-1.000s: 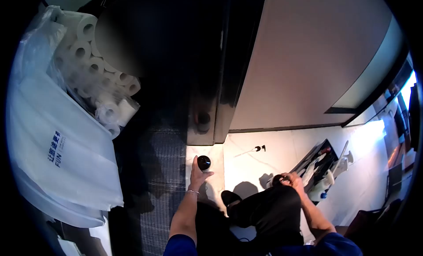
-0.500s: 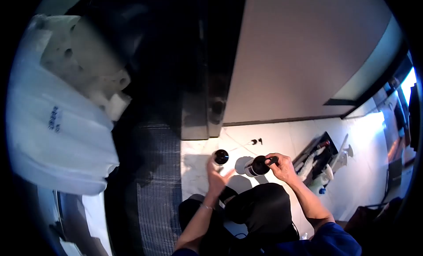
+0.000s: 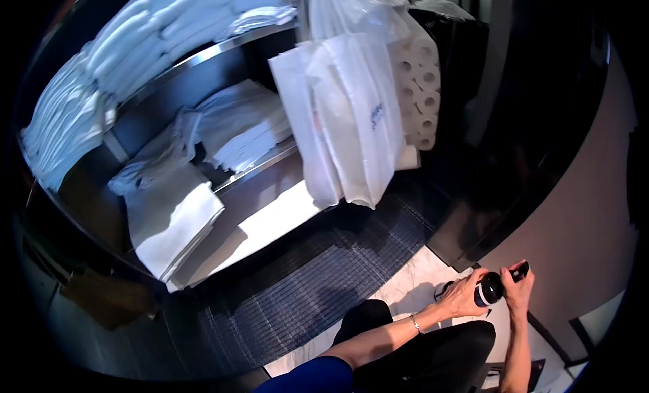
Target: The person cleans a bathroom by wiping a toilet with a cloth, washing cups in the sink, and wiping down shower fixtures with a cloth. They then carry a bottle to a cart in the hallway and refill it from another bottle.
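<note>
My left hand (image 3: pixel 463 297), with a bracelet at its wrist, is wrapped round a dark bottle (image 3: pixel 489 289) with a pale label and a rounded black end. Right beside it, my right hand (image 3: pixel 518 291) closes on a small black piece (image 3: pixel 519 271) with a tiny pale mark. Whether that piece joins the bottle cannot be made out. Both hands are over the pale floor, just beyond my dark-clothed knee (image 3: pixel 466 339). Part of a dark object shows behind my left fingers, too hidden to name.
Left, shelves hold folded white towels (image 3: pixel 128 48) and stacked white cloths (image 3: pixel 172 217). A white plastic bag (image 3: pixel 345 122) hangs beside packed toilet rolls (image 3: pixel 427 75). A dark ribbed mat (image 3: pixel 304 291) lies below. A grey panel (image 3: pixel 581 224) rises on the right.
The view has swung left, bringing the towel shelves in. My hands, apart before with one at each of two dark bottles, are now close together. The loose pump on the floor is no longer plainly visible.
</note>
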{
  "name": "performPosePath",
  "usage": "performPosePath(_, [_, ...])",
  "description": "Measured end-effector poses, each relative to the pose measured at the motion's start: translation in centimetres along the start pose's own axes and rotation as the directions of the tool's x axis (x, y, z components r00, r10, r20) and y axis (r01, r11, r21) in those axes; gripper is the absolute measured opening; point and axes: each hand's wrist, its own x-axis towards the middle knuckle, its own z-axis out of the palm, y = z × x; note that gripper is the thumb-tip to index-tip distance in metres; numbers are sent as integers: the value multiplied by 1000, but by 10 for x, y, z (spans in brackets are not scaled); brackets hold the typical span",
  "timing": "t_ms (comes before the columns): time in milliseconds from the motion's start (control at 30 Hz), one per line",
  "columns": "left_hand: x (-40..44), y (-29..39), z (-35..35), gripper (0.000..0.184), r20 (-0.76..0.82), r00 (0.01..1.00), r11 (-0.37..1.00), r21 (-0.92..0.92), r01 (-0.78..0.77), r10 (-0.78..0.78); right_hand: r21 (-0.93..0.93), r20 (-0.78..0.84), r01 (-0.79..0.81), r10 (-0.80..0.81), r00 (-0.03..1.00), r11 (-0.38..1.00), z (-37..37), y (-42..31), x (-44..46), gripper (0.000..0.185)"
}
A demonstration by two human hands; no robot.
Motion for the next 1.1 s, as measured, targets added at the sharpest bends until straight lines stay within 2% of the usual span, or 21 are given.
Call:
performPosePath(100, [-9, 32, -31, 79, 205, 978, 980, -185, 78, -39, 231, 282, 5, -72, 957, 973, -23, -37, 5, 27])
performPosePath(133, [-13, 34, -35, 80, 213, 977, 971, -236, 46, 6, 255, 288, 16, -92, 953, 967, -25, -42, 2, 27])
performPosePath(233, [-20, 43, -44, 81, 197, 972, 978, -140, 157, -128, 552, 458, -205, -89, 885, 808, -32, -42, 4, 46])
performPosePath(267, [-20, 34, -35, 82, 92, 990, 992, -60, 112, -107, 605, 441, -237, -73, 895, 760, -27, -40, 2, 50])
performPosePath(400, [-12, 15, -5, 77, -19, 991, 925, 356, 133, -135, 328, 288, -179, 82, 954, 927, -2, 48, 0, 29])
performPosePath(433, [-13, 5, 4, 75, -5, 996, 920, 383, 82, -86, 518, 262, -283, 166, 951, 807, 0, 46, -8, 27])
performPosePath(467, [-17, -4, 12, 74, -26, 996, 951, 299, 85, -81, 540, 293, -349, 218, 931, 766, 0, 44, -11, 30])
performPosePath(500, [-12, 8, 4, 81, 121, 975, 969, 184, 165, -188, 396, 311, -341, 225, 923, 852, -10, 43, -13, 30])
performPosePath(533, [-15, -11, 11, 84, 186, 969, 974, 184, 129, -163, 392, 362, -231, 82, 928, 891, -16, 50, -14, 28])
performPosePath(567, [-14, -20, 15, 84, 299, 917, 964, 95, 246, -264, 385, 444, -226, 35, 895, 895, -21, 70, -14, 28])
performPosePath(600, [-15, -38, 18, 84, 374, 895, 968, 22, 252, -241, 386, 497, -83, -131, 858, 919, -28, 84, -10, 33])
performPosePath(633, [-12, -46, 19, 84, 572, 771, 924, -58, 378, -280, 426, 588, -140, -157, 793, 894, -39, 90, -9, 35])
performPosePath(700, [-6, -71, 24, 80, 783, 573, 781, -193, 593, -242, 572, 665, -329, -190, 722, 751, -42, 122, -9, 38])
performPosePath(767, [-18, -85, 30, 77, 834, 520, 509, -371, 777, -186, 624, 643, -335, -220, 734, 706, -45, 145, -13, 39])
performPosePath(833, [-17, -96, 36, 75, 840, 530, 477, -423, 771, -112, 762, 536, -309, -287, 794, 568, -49, 161, -11, 38])
performPosePath(900, [-13, -95, 38, 81, 713, 634, 845, -113, 523, -298, 672, 535, -370, -75, 841, 641, -51, 172, -13, 34])
performPosePath(933, [-12, -85, 40, 80, 581, 723, 882, -19, 472, -374, 671, 499, -403, 23, 866, 622, -49, 177, -14, 34])
performPosePath(1000, [-9, -88, 45, 78, 407, 809, 899, 83, 430, -424, 783, 417, -465, 207, 885, 414, -35, 206, -27, 35])
performPosePath(1033, [-14, -98, 46, 77, 295, 859, 909, 127, 398, -418, 834, 319, -407, 277, 906, 372, -26, 221, -34, 32])
performPosePath(1067, [-16, -107, 43, 79, 240, 879, 901, 252, 353, -411, 858, 282, -412, 389, 877, 306, -21, 233, -41, 31])
performPosePath(1100, [-21, -116, 38, 79, 191, 900, 907, 241, 345, -393, 881, 248, -408, 501, 830, 241, -17, 247, -50, 30])
